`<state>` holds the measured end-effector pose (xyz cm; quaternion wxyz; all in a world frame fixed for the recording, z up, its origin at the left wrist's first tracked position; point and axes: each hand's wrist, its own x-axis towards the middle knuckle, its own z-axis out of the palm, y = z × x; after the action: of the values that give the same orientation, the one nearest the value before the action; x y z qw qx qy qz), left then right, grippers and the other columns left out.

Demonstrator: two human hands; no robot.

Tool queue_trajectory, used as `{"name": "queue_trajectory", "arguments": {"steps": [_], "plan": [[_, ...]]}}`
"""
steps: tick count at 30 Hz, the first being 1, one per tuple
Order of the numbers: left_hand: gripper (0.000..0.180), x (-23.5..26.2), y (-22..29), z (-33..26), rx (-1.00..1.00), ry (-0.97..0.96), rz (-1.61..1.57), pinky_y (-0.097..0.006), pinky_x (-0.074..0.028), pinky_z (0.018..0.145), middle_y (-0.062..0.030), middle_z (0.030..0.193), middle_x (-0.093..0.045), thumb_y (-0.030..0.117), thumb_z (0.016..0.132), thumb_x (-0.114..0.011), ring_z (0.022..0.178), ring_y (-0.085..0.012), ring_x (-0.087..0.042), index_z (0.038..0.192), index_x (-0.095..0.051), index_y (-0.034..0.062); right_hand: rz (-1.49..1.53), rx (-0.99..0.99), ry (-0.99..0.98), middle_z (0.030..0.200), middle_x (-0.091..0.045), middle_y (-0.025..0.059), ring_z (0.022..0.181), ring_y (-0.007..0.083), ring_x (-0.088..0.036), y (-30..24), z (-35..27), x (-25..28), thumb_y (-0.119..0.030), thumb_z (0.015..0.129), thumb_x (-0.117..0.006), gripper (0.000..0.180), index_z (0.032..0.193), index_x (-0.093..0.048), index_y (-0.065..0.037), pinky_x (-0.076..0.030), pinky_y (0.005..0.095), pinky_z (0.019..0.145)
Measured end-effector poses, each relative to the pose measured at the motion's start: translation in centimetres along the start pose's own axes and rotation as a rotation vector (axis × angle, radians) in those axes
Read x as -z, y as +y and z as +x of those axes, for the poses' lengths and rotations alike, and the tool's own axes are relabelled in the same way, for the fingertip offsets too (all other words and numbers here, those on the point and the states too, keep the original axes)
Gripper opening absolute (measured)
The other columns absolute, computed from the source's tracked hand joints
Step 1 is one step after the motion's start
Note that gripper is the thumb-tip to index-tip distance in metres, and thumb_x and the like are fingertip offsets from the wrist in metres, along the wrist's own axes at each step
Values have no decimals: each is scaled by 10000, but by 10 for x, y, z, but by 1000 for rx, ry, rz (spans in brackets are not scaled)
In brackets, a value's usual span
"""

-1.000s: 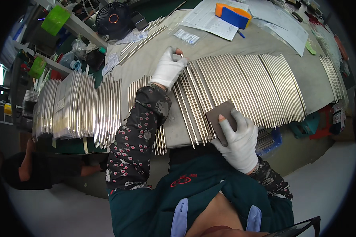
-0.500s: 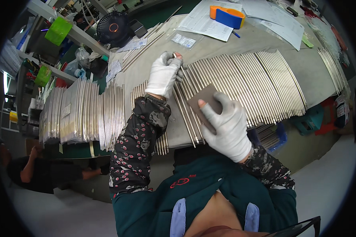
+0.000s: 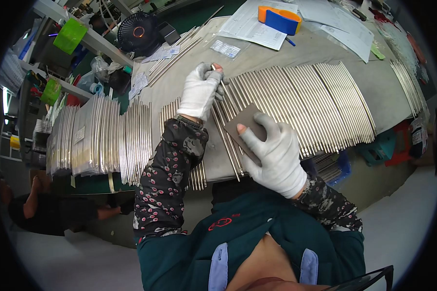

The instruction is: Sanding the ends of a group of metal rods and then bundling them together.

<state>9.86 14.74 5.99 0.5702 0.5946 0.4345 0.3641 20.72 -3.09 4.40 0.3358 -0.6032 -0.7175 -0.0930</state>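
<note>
While metal rods [image 3: 327, 166] inside a blue bin [image 3: 345, 168], left grip [image 3: 199, 92] round another rod [image 3: 213, 67], right grip [image 3: 279, 149] round grey pad [image 3: 246, 117].

**Silver rods [image 3: 296, 109], loud left sleeve [image 3: 162, 194]**

That sleeve's black with pink dots ringed in white, lol. Gloves [image 3: 197, 95] are plain white, pad [image 3: 246, 117] is dull grey-brown, shirt [image 3: 179, 257] is dark teal with a red logo [image 3: 220, 223], and the fan [image 3: 139, 34] is blackish.

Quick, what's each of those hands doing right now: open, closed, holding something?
Left hand: closed, holding a metal rod near its end.
Right hand: holding a flat grey-brown pad.
</note>
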Motion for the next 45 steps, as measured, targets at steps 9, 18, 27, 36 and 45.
{"name": "queue_trajectory", "arguments": {"steps": [9,18,27,36,45], "plan": [[152,3,0,2,-23,32,-21,-181,-406,399,-65,725,-623,124,926,-543,468,-53,-498,1037,-524,21,-130,-17,44,1134,-490,103,814,249,-473,10,4,-7,-212,670,-696,470,1122,-612,-116,-433,362,673],[179,5,0,2,7,-4,-9,-178,-414,437,-51,764,-622,135,936,-542,497,-53,-499,1062,-531,9,-199,-136,55,1143,-472,99,837,258,-458,34,9,-8,-202,679,-687,448,1114,-604,-131,-429,381,688],[162,2,-2,-2,21,-37,-24,-174,-421,438,-57,763,-623,127,942,-520,496,-49,-495,1049,-529,6,-248,-228,5,1176,-467,103,892,267,-454,46,11,0,-225,664,-700,480,1128,-612,-135,-427,371,754],[174,2,-5,16,72,-82,226,-183,-418,472,-57,754,-632,149,902,-566,536,-54,-518,998,-559,4,-146,-211,96,1145,-486,126,956,289,-478,62,-4,25,-162,653,-696,479,1120,-612,-97,-424,417,827],[441,-9,-14,14,-118,44,1213,-347,-470,878,-159,982,-661,308,809,-657,963,-310,-617,1118,-595,0,-75,-303,147,1196,-479,143,1073,306,-473,80,-48,47,-139,648,-687,566,1204,-589,-111,-395,409,925]]}}
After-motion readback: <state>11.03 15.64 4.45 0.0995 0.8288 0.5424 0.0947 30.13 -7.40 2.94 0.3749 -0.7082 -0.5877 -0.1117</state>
